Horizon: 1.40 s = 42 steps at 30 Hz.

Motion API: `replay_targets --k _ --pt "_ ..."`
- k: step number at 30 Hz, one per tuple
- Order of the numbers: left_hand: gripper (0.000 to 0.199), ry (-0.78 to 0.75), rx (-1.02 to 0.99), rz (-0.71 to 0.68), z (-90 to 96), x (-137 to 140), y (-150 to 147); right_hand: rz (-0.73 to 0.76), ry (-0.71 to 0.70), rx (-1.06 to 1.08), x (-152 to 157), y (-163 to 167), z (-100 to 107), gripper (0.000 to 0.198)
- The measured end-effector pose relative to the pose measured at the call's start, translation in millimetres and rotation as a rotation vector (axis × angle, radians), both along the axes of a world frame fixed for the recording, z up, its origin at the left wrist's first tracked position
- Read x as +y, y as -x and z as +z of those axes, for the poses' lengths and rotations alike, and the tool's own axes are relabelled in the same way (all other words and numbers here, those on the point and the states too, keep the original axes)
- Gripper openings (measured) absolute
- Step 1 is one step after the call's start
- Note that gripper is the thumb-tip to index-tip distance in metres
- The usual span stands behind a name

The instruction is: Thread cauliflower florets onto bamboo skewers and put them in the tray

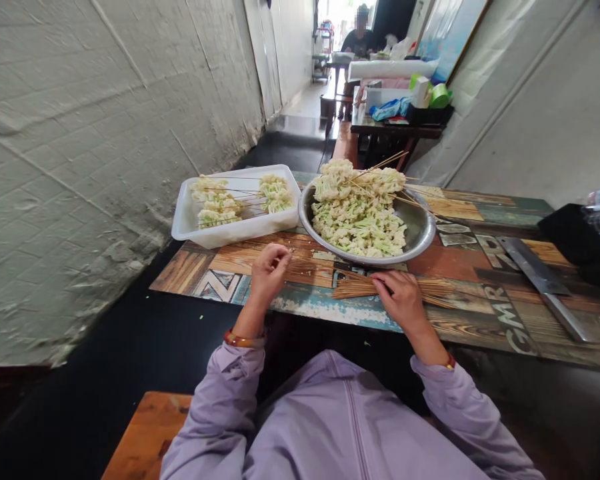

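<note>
My left hand [271,270] is raised over the table's near edge, left of the bowl, with thumb and fingers closed together; what they hold, if anything, is too small to make out. A bundle of thin bamboo skewers [355,287] lies in front of the bowl. My right hand [401,297] rests on that bundle, fingers closed on the skewers. Behind it a metal bowl [423,233] holds a heap of cauliflower florets [363,223], with several skewered ones on top. To the left, a white plastic tray [230,233] contains cauliflower skewers [275,193].
A cleaver [540,273] lies on the patterned table [460,320] at right, beside a black container [575,240]. Walls stand on both sides. Farther back, a cluttered second table [375,125] and a seated person [359,41] are visible. A wooden stool [145,430] is at lower left.
</note>
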<state>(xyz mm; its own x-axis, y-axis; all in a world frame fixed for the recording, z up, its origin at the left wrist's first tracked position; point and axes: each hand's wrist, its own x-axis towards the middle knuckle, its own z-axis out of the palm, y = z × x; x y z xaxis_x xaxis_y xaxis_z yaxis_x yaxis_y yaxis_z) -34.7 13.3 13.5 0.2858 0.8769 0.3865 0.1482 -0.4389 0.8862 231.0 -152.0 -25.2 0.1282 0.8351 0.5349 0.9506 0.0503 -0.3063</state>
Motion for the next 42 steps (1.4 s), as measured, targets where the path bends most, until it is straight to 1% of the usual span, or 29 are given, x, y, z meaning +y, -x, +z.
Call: replay_targets --k 3,5,7,8,11,13,15,17,18,19,20,21,23,25,27,29,32,34,37,39,42 --pt "0.014 0.273 -0.249 0.031 1.4 6 21 -0.009 0.002 0.002 1 0 0 0.021" --pt "0.016 0.375 -0.448 0.075 4.9 8 35 -0.017 0.001 0.007 2 0 1 0.022" --pt "0.017 0.403 -0.577 0.123 11.3 7 45 -0.024 -0.013 0.009 2 1 2 0.022" --pt "0.018 0.405 -0.610 0.139 15.4 5 48 -0.024 -0.030 0.011 1 2 3 0.021" --pt "0.017 0.392 -0.639 0.138 29.0 -4 52 -0.002 -0.121 0.048 -5 10 10 0.019" --pt "0.016 0.370 -0.633 0.104 37.3 -11 49 -0.006 -0.192 0.131 -13 15 17 0.017" --pt "0.015 0.343 -0.614 0.062 43.4 -19 44 -0.100 -0.278 0.297 -22 18 27 0.018" --pt "0.014 0.325 -0.577 0.014 46.6 -26 37 -0.214 -0.365 0.528 -30 16 40 0.022" --pt "0.014 0.319 -0.551 -0.015 47.1 -30 32 -0.205 -0.381 0.634 -33 14 47 0.023" --pt "0.014 0.312 -0.518 -0.046 46.8 -34 27 -0.142 -0.342 0.716 -35 12 54 0.025" --pt "0.014 0.302 -0.479 -0.077 46.1 -38 21 -0.043 -0.258 0.768 -36 11 61 0.025" --pt "0.014 0.291 -0.436 -0.110 45.1 -42 15 0.067 -0.146 0.777 -38 12 68 0.024" --pt "0.015 0.270 -0.350 -0.171 43.0 -51 2 0.228 0.061 0.681 -40 21 77 0.028" --pt "0.017 0.250 -0.289 -0.214 41.8 -60 -11 0.309 0.158 0.566 -41 37 80 0.037" --pt "0.018 0.237 -0.256 -0.247 41.5 -66 -22 0.382 0.248 0.549 -41 55 77 0.042" --pt "0.019 0.224 -0.228 -0.282 40.8 -70 -31 0.375 0.250 0.578 -41 66 69 0.038" --pt "0.018 0.149 -0.114 -0.306 34.1 -68 -37 0.256 0.176 0.654 -41 66 57 0.031" --pt "0.024 0.044 0.020 -0.273 23.4 -62 -38 0.179 0.137 0.796 -43 58 54 0.029" --pt "0.043 -0.134 0.228 -0.217 0.4 -57 -43 0.093 0.093 1.114 -45 43 54 0.030" --pt "0.053 -0.228 0.342 -0.232 -14.6 -59 -50 0.066 0.058 1.288 -45 38 57 0.030" --pt "0.061 -0.293 0.482 -0.269 -27.3 -72 -65 0.058 0.007 1.425 -42 38 61 0.028"
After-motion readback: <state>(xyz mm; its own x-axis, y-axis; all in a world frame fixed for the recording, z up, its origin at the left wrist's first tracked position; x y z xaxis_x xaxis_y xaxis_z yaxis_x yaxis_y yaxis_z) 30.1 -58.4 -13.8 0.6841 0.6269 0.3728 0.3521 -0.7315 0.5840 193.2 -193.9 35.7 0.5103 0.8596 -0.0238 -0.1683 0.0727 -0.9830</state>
